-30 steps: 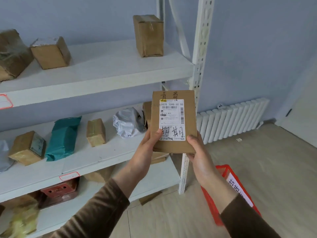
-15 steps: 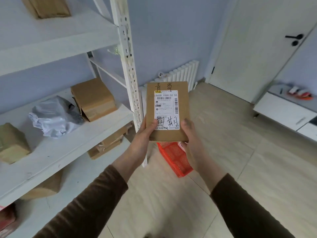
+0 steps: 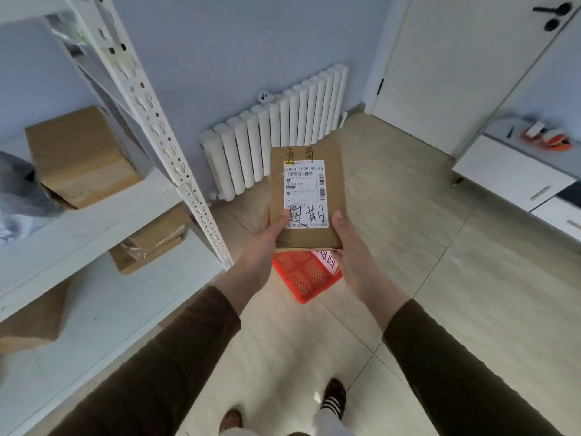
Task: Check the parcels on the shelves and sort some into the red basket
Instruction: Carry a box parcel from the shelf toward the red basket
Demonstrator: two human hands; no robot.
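Nearest, the left hand and right hand each pinch a bottom corner of one flat brown parcel, label up, long axis pointing away. Below sits one red basket; leftward, shelves hold several cardboard boxes.

The pale tiled floor carried a red basket, while white shelves bore cardboard parcels.
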